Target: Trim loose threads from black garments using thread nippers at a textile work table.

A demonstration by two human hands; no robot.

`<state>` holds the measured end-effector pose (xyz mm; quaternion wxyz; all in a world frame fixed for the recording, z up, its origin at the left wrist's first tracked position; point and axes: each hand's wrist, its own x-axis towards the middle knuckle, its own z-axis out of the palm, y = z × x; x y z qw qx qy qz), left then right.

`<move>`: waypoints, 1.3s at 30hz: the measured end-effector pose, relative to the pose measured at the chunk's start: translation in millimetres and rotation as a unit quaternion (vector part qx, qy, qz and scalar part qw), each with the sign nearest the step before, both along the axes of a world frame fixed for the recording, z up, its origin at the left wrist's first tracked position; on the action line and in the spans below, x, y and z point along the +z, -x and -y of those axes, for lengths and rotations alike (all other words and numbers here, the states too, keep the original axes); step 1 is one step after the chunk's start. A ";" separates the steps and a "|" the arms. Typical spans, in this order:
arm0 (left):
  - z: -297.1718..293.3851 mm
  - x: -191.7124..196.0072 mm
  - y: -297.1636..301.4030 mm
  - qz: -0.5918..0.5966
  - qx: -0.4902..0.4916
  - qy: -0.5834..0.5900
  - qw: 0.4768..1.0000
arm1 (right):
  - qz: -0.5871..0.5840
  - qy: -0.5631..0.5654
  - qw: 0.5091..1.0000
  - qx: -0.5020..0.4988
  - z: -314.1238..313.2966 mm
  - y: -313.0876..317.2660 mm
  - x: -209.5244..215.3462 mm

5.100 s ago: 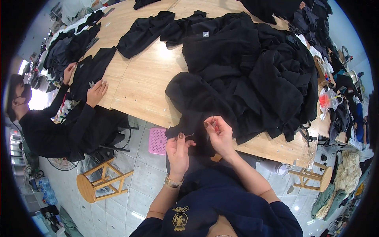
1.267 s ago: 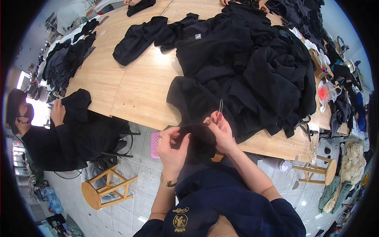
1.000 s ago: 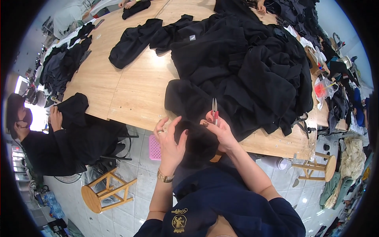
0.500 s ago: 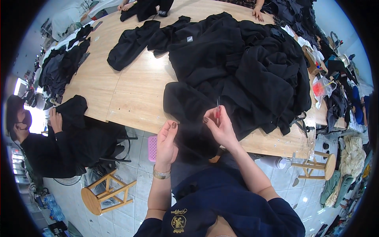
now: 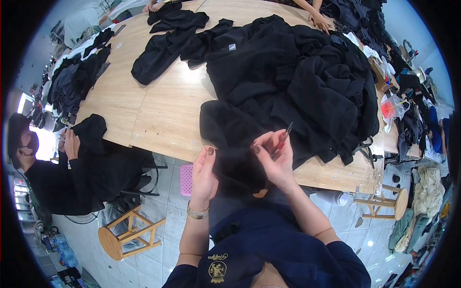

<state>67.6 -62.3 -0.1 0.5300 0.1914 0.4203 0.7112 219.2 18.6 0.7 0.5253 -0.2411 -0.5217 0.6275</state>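
Black cloth [image 5: 237, 168] hangs at the near edge of the table [image 5: 165, 122], left hand [image 5: 205, 173] pinching it! Right hand [image 5: 278, 161] clasps red-handled snips [image 5: 282, 140], just swung aslant, so blades point away from the stretch being worked; whether its fingertips pinch cloth too, can't tell.

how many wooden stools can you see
2: one wooden stool on the floor at lower left, the other wooden stool at right, by the table's near right corner. More could be hidden under the table.
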 end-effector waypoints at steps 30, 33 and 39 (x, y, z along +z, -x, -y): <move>-1.5 1.7 9.1 -0.206 -0.030 0.018 0.978 | 0.439 -0.300 0.838 0.120 -12.9 -26.5 16.4; -1.5 1.6 8.5 -0.085 0.001 0.033 0.996 | 0.421 -0.292 0.855 0.079 -9.1 -27.7 12.9; 0.6 -2.5 10.7 0.000 0.014 0.045 0.999 | 0.417 -0.342 0.841 0.032 -5.3 -27.5 3.5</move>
